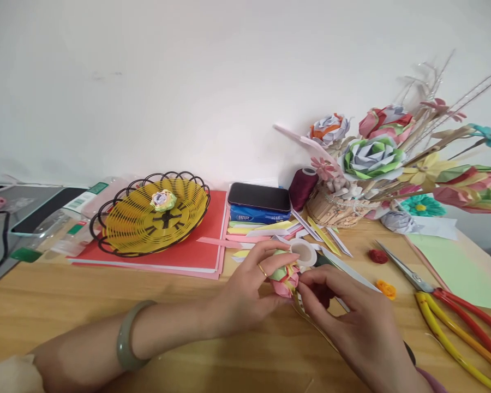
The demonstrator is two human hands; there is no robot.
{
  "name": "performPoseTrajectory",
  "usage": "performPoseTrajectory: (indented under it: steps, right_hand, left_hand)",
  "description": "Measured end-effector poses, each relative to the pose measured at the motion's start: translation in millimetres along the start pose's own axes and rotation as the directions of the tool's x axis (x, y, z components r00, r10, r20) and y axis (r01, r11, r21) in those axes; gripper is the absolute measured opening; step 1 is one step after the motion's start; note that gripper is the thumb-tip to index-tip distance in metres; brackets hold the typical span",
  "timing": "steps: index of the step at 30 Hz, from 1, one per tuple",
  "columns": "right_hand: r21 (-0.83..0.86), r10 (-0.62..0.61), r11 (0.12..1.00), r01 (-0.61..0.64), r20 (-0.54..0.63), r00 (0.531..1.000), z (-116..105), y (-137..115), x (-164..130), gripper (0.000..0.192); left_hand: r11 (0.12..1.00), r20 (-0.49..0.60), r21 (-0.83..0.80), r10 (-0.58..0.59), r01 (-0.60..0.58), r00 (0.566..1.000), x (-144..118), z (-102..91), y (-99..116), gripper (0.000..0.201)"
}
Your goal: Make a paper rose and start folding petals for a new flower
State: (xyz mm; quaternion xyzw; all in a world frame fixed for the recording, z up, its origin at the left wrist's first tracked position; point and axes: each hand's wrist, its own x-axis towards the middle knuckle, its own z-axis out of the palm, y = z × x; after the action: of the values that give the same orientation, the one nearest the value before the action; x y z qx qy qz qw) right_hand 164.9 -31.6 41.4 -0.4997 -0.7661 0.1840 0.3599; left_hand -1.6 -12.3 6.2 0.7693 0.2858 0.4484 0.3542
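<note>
A folded paper flower (285,279) in pink, green and yellow is held above the wooden table. My left hand (256,284) is curled round it from the left, fingers over the top and thumb below. At the flower's right edge, the thumb and forefinger of my right hand (347,311) pinch together, touching the petals; exactly what lies between these fingertips is partly hidden. A thin tan strand (311,322) trails down from beneath the flower. Just behind it stands a white roll of tape (303,252).
Left, a yellow woven basket (118,224) holding a small paper flower rests on red paper (126,259). Behind are a phone (259,196), paper strips (265,232) and a maroon thread spool (303,188). Right lie scissors (409,273), yellow-handled pliers (445,333) and a flower arrangement (372,158).
</note>
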Motion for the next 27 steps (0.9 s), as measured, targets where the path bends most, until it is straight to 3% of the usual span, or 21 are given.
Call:
performPoseTrajectory:
  steps: [3, 6, 11, 18, 23, 27]
  right_hand:
    - [0.192, 0.197, 0.952, -0.240, 0.221, 0.955, -9, 1, 7, 0.017]
    - [0.273, 0.256, 0.891, -0.363, 0.359, 0.898, -16, 6, 13, 0.021]
    - [0.297, 0.120, 0.924, -0.240, 0.370, 0.921, -20, 10, 17, 0.017]
    - [0.294, 0.016, 0.943, -0.156, 0.431, 0.902, -24, 8, 18, 0.020]
    - [0.209, 0.046, 0.970, -0.126, 0.350, 0.936, -19, 9, 18, 0.018]
    - [-0.011, 0.027, 1.000, -0.025, 0.207, 0.978, -6, 11, 11, 0.017]
  left_hand:
    - [0.993, 0.003, -0.091, -0.079, 0.079, 0.997, -1, 0.4, 0, 0.052]
    - [0.989, 0.009, -0.117, -0.093, 0.094, 0.996, -1, 0.8, 0, 0.052]
    - [0.978, 0.025, -0.162, -0.132, 0.134, 0.991, -1, 1.3, 0, 0.050]
    - [0.957, 0.037, -0.214, -0.193, 0.196, 0.981, 0, 1.0, -1, 0.051]
    - [0.960, 0.054, -0.195, -0.196, 0.203, 0.979, 1, 1.0, 0, 0.051]
    - [0.979, 0.050, -0.119, -0.160, 0.165, 0.986, 1, 1.2, 0, 0.051]
